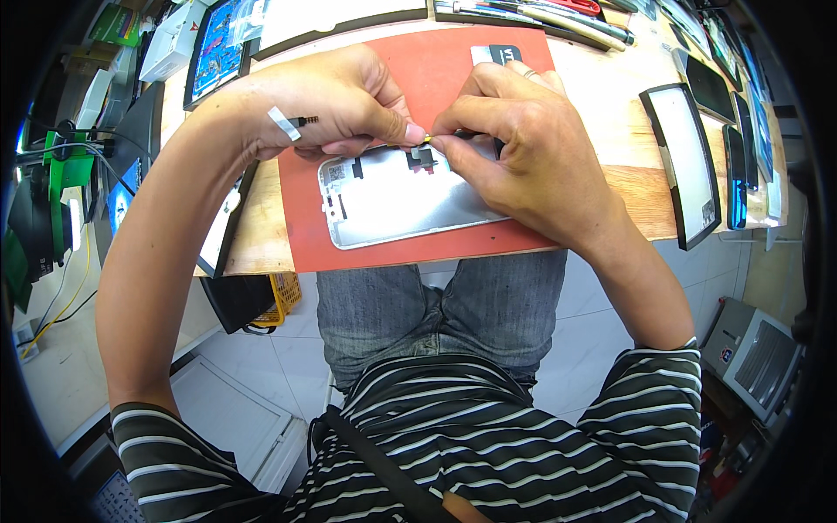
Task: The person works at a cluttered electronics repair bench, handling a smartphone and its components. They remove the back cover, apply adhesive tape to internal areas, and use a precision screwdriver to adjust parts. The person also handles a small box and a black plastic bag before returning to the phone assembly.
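A silver rectangular phone panel [366, 205] with small black parts lies on a red mat [418, 74]. Over its top edge, my left hand [349, 105] and my right hand [514, 157] meet, both pinching a tiny yellow-and-dark piece [426, 139], perhaps a flex cable, beside a dark patch on the panel. My fingers partly hide it. A strip of white tape [284, 123] with a small black connector clings to my left wrist. Behind my right hand is a black-and-grey card [495, 54].
Trays with phone parts [218, 52] and tools [558, 26] line the back of the wooden bench [636, 192]. Dark phones [704, 87] and a white-lined tray [683, 166] lie at the right. Cables and green equipment [65, 174] crowd the left; a yellow basket [283, 296] sits below.
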A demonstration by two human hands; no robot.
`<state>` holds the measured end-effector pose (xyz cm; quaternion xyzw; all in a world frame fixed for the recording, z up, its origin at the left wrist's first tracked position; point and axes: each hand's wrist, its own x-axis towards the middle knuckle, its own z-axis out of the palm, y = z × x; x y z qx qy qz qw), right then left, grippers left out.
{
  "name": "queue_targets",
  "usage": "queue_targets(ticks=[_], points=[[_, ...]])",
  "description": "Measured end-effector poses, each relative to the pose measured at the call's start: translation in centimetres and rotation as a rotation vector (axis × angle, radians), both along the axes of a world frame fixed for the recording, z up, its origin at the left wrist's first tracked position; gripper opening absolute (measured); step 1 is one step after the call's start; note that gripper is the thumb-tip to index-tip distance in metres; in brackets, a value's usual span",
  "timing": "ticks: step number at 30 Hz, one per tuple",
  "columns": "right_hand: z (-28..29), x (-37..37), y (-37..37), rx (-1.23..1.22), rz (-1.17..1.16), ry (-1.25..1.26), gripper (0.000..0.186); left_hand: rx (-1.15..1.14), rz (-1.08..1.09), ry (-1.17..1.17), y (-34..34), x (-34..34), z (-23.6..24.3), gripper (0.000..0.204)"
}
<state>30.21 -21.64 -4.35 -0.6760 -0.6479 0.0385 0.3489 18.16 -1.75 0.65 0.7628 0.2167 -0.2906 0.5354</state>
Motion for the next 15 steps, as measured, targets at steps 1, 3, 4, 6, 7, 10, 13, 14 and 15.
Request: queue_targets(ticks=[1, 3, 4, 6, 7, 10, 13, 14, 15], points=[[0.0, 0.0, 0.0, 0.004, 0.002, 0.007, 0.008, -0.007, 0.004, -0.008, -0.1, 0.0, 0.0, 0.027], [0.0, 0.0, 0.0, 0.01, 0.004, -0.01, 0.008, 0.007, 0.021, -0.003, -0.4, 0.1, 0.1, 0.024], [0.0, 0.0, 0.0, 0.027, 0.002, -0.033, 0.008, 0.008, 0.01, -0.025, -0.7, 0.1, 0.2, 0.024], [0.0, 0.1, 0.0, 0.04, 0.004, -0.038, 0.008, 0.085, 0.019, -0.04, -1.2, -0.2, 0.5, 0.023], [0.0, 0.1, 0.0, 0.043, 0.002, -0.056, 0.008, 0.124, 0.023, -0.048, -1.5, -0.3, 0.6, 0.023], [0.0, 0.0, 0.0, 0.024, 0.004, 0.006, 0.009, 0.314, -0.018, -0.007, -2.2, -0.6, 1.1, 0.023], [0.1, -0.2, 0.0, 0.037, -0.029, 0.046, 0.01, 0.383, -0.069, -0.03, -2.6, -0.6, 1.2, 0.025], [0.2, -0.4, 0.0, 0.047, -0.043, 0.056, 0.011, 0.404, -0.079, -0.046, -2.6, -0.6, 1.1, 0.025], [0.3, -0.5, -0.1, 0.065, -0.036, 0.012, 0.011, 0.417, -0.069, -0.034, -2.7, -0.6, 1.1, 0.026]])
